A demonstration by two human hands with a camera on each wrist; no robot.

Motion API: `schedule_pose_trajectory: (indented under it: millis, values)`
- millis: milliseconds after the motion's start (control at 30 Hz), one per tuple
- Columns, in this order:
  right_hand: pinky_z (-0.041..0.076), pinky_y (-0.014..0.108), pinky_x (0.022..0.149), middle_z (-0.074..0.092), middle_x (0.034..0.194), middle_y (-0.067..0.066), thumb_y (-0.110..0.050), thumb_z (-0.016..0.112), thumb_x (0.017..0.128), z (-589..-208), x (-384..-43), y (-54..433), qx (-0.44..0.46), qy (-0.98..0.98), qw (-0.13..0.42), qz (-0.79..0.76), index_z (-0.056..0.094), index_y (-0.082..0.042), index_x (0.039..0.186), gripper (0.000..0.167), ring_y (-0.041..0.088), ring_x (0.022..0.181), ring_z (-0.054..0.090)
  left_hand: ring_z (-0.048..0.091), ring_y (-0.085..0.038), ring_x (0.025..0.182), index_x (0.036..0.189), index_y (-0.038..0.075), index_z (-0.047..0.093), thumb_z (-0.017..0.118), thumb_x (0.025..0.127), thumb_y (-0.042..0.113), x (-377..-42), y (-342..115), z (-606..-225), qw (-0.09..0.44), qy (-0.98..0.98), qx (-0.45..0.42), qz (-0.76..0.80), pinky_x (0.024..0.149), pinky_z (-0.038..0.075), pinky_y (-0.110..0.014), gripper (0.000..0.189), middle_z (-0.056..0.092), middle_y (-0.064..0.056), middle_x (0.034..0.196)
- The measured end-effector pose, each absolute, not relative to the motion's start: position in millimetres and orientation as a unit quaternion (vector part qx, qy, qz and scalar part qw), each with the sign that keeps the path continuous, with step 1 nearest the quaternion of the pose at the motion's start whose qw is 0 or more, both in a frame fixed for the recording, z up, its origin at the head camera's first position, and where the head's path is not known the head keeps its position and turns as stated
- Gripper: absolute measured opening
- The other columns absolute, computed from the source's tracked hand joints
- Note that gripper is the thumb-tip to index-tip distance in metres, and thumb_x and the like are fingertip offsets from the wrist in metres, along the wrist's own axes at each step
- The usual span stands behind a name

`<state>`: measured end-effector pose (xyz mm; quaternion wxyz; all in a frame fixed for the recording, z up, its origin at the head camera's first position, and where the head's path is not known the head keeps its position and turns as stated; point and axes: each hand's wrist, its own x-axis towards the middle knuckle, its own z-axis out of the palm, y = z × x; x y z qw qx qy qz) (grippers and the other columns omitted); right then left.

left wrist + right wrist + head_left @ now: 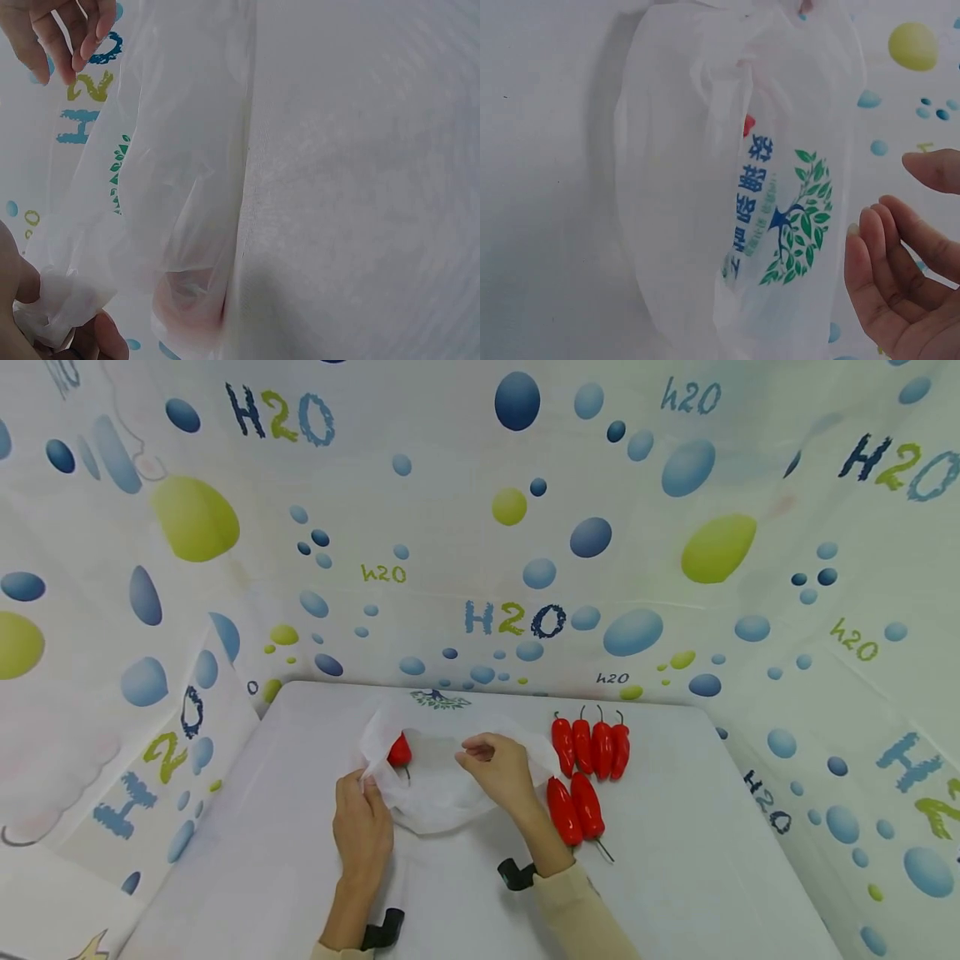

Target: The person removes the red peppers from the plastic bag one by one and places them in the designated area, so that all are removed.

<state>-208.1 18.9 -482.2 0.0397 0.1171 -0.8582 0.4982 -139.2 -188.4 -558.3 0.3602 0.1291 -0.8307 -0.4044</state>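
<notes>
A thin white plastic bag (450, 810) lies on the table with its mouth spread. Inside it, towards the left, is a red chili pepper (400, 750) with its stem pointing down. My left hand (363, 822) pinches the bag's left edge between thumb and fingers; in the left wrist view the film bunches in its grip. Above the bag's right part hovers my right hand (497, 768), its fingers loosely bent and nothing between them. The right wrist view shows that hand (904, 277) beside the bag (667, 172), which bears a green tree print (799, 225).
Right of the bag, several red chili peppers (602, 752) stand in a row at the back. Two more peppers (587, 806) lie nearer, close to the right forearm. The white table (675, 860) meets a patterned cloth wall (450, 527) behind and at the sides.
</notes>
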Motion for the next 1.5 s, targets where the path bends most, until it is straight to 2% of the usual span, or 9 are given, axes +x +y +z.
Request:
schedule_pose_trajectory:
  millis: [367,700,1233,1500]
  values:
    - [0.057,0.034,0.079,0.077,0.092,-0.002,-0.027,0.081,0.092,-486,-229,0,0.145,-0.866,0.031,0.478,0.081,-0.007,0.105,0.024,0.014,0.085,0.070,0.065,-0.048,0.089,0.125,-0.007,0.057,0.048,0.110,0.014,-140,-190,-559,0.362,-0.829,0.128,-0.408,0.074,0.052,-0.059,0.027,0.059,-0.023,0.111]
    - [0.057,0.033,0.078,0.078,0.090,-0.004,-0.030,0.081,0.091,-496,-242,-16,0.155,-0.878,0.016,0.452,0.082,-0.012,0.101,0.021,0.012,0.086,0.073,0.065,-0.048,0.090,0.125,-0.006,0.057,0.049,0.110,0.014,-139,-190,-560,0.359,-0.830,0.130,-0.406,0.075,0.052,-0.058,0.026,0.060,-0.023,0.112]
    - [0.056,0.037,0.075,0.078,0.091,-0.001,-0.030,0.080,0.091,-497,-255,-32,0.130,-0.884,-0.028,0.449,0.082,-0.014,0.096,0.017,0.018,0.086,0.070,0.065,-0.049,0.091,0.124,-0.004,0.058,0.049,0.110,0.016,-141,-191,-561,0.367,-0.828,0.130,-0.403,0.075,0.052,-0.059,0.026,0.060,-0.022,0.112]
    - [0.055,0.034,0.072,0.076,0.089,-0.003,-0.031,0.082,0.090,-501,-263,-42,0.132,-0.888,-0.043,0.437,0.082,-0.014,0.095,0.018,0.014,0.081,0.068,0.066,-0.049,0.088,0.124,-0.005,0.059,0.049,0.110,0.015,-141,-191,-560,0.374,-0.825,0.127,-0.404,0.073,0.052,-0.060,0.026,0.061,-0.021,0.111]
